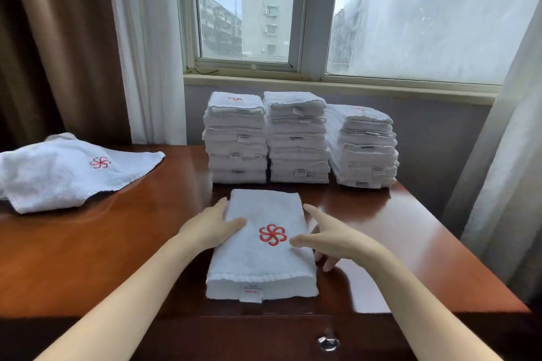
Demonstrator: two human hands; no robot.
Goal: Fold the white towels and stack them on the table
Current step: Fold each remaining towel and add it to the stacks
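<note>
Towel (258,267), folded, at table (117,243) front between left hand (209,228) and right hand (334,240), fingers straight, spread, clamping nothing. Likely soft, light, floppy; best gripped along both long sides.

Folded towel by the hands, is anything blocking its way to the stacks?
Nothing visible does. Only bare table lies between the folded towel and the three stacks. The unfolded towel lies off to the left.

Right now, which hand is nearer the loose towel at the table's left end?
Left. The left hand rests on the folded towel, at its left edge, toward the loose towel; the right hand is at its right edge, farther off.
</note>
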